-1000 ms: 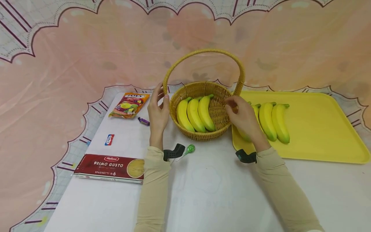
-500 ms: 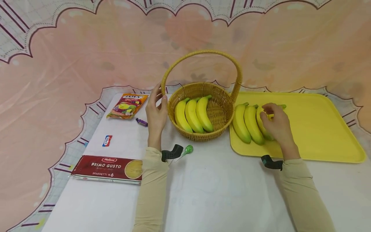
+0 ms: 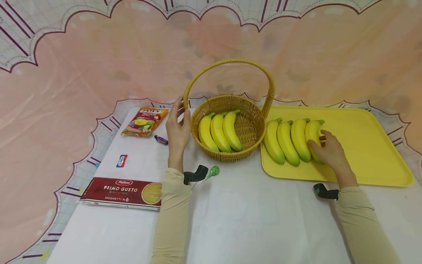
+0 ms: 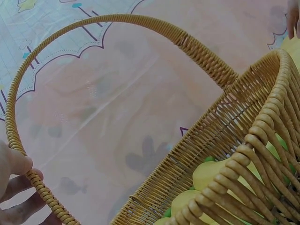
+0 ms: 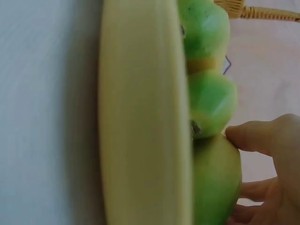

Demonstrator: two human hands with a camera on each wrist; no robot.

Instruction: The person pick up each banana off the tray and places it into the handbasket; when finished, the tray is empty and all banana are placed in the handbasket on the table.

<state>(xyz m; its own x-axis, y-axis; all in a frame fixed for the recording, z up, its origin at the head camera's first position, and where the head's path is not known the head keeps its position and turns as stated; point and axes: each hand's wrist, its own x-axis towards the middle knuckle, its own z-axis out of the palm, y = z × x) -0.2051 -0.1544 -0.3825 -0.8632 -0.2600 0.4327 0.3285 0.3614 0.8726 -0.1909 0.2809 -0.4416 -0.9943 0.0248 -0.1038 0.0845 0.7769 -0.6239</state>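
Banana [image 3: 313, 137], rightmost of four on the yellow tray [image 3: 366, 146], lies under your right hand [image 3: 329, 152], fingers curled round its lower half, long axis pointing away from you, while your left hand [image 3: 178, 130] pinches the basket [image 3: 230, 157] handle's base.

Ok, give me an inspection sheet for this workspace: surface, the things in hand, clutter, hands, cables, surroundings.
Surface: white table, patterned cloth under its edges.
Things in hand: basket holds three bananas; yellow tray beside it holds four bananas in a row.
Clutter: spaghetti box, snack bag, purple candy, small sachet, green lollipop.
Hands: left hand has its thumb and fingers round the basket handle at its base; right hand grips the rightmost tray banana.
Cables: nothing seen.
Surroundings: pink cloth backdrop behind the table.
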